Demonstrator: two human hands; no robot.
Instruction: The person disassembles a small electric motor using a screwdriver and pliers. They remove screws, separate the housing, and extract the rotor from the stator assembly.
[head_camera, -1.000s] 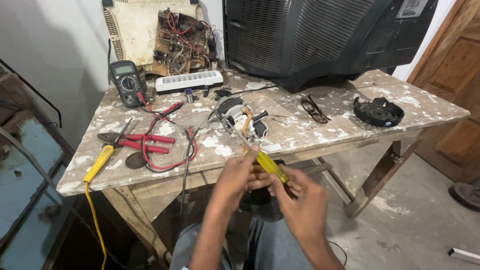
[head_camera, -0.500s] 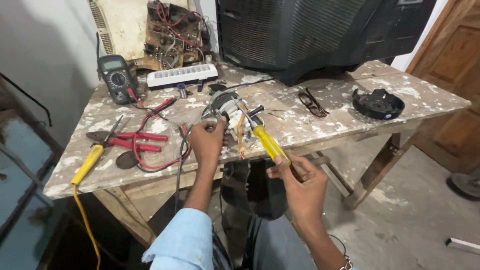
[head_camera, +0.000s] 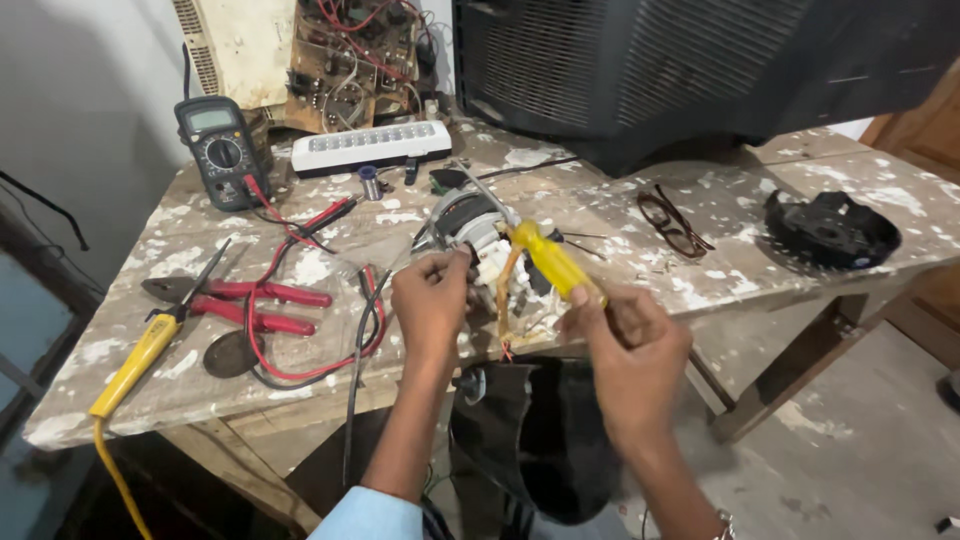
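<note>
My left hand (head_camera: 430, 300) has its fingers curled closed against the small electric motor (head_camera: 470, 232), which sits near the front edge of the bench (head_camera: 700, 200). My right hand (head_camera: 630, 345) is wrapped shut around the yellow-handled screwdriver (head_camera: 555, 262), its upper end angled in toward the motor's white terminal block. Just left of my left hand lie red-handled pliers (head_camera: 255, 305) and looped red and black test leads (head_camera: 300, 330), with a yellow soldering iron (head_camera: 135, 365) near the bench's left corner. Further back stand a multimeter (head_camera: 222, 150), a long white lamp with rows of small lights (head_camera: 372, 146) and a bare circuit board (head_camera: 345, 55) leaning against a cream casing. To the right are a pair of glasses (head_camera: 672, 222) and a round black cover (head_camera: 830, 230). The wooden top is worn and splashed with white paint. A big dark television back (head_camera: 650, 60) looms behind; a grey concrete floor (head_camera: 860, 440) shows below, a pale wall at left.
</note>
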